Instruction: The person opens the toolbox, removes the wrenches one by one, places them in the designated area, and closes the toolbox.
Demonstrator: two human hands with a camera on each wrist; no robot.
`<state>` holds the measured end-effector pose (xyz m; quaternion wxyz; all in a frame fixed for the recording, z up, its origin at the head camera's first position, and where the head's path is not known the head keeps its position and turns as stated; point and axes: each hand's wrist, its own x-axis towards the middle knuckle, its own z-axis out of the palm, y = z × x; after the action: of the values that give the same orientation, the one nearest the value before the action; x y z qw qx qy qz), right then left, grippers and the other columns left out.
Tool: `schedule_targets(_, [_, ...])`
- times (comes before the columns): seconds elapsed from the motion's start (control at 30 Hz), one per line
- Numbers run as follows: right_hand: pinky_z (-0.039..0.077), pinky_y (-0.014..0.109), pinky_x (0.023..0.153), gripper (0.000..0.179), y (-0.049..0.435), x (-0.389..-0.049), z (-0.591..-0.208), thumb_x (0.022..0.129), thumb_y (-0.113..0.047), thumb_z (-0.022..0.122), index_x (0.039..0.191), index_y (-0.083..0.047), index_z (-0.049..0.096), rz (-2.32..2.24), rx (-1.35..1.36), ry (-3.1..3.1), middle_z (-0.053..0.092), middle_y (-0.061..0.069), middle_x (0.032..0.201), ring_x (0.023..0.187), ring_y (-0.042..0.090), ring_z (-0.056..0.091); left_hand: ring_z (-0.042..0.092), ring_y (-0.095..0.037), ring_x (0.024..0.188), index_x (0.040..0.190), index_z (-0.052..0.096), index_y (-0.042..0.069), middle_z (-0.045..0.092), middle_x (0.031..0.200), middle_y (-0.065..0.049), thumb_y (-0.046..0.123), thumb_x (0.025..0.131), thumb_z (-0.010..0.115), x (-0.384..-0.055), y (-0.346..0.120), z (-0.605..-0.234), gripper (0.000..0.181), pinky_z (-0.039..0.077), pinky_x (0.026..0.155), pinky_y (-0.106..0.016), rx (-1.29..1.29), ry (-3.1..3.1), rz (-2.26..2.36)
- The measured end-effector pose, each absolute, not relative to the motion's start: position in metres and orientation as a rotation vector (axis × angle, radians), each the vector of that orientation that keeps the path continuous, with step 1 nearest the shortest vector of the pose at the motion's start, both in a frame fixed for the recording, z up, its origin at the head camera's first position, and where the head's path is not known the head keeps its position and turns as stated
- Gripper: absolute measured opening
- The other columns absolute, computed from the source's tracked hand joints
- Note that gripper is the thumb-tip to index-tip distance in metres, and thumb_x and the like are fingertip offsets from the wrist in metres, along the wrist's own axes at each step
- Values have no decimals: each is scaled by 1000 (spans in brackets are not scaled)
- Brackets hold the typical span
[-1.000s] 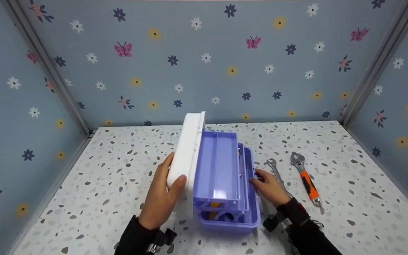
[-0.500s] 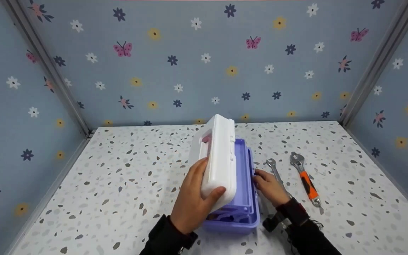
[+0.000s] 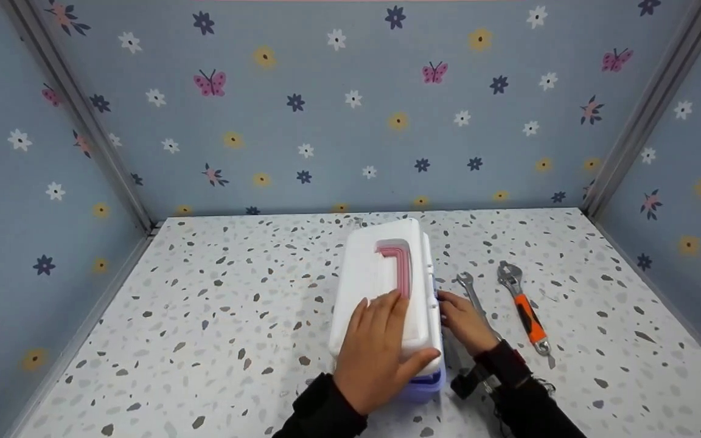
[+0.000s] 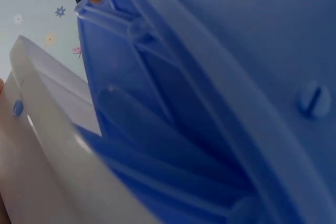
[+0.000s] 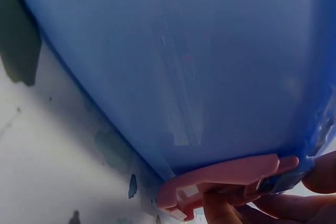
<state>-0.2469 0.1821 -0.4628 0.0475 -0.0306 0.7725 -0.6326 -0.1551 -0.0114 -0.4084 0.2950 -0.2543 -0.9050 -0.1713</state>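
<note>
A purple toolbox (image 3: 418, 392) stands on the table, its white lid (image 3: 366, 258) lowered over the trays. On the lid, my left hand (image 3: 378, 350) lies with fingers extended near the pink carry handle (image 3: 403, 274). A gap between the lid edge (image 4: 58, 140) and the inner tray frame (image 4: 113, 59) shows in the left wrist view, with the left hand barely visible at its edge. My right hand (image 3: 467, 322) is at the box's right side. Its fingers are curled at a pink latch (image 5: 226, 177) on the box wall (image 5: 126, 51) in the right wrist view.
Right of the box lie a combination wrench (image 3: 471, 289), partly behind the right hand, and an adjustable wrench (image 3: 528, 316) with an orange and black handle. The speckled table (image 3: 216, 316) meets flower-patterned panels (image 3: 302, 140) at the back and sides.
The white lid has swung from upright at the left over to the right, covering the purple trays. My left hand moved with it and now lies on top. The right hand stays at the side.
</note>
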Motion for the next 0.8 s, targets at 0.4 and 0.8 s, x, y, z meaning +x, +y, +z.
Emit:
schedule_targets(0.4, [53, 41, 98, 42, 182, -245, -460, 101, -10, 37, 137, 8, 50, -1932, -45, 2361, 57, 27, 134, 115, 31, 62, 56, -25, 123, 134, 55, 4, 60, 134, -12, 74, 88, 44, -154, 7, -422, 85, 41, 108, -48, -698, -2400, -123])
schedule_targets(0.8, [51, 45, 101, 43, 183, -247, -462, 99, -7, 36, 138, 7, 49, -1934, -6, 2348, 56, 27, 134, 113, 31, 62, 56, -24, 122, 133, 56, 5, 59, 134, -10, 74, 88, 44, -153, 14, -428, 83, 40, 109, -48, -692, -2438, -71])
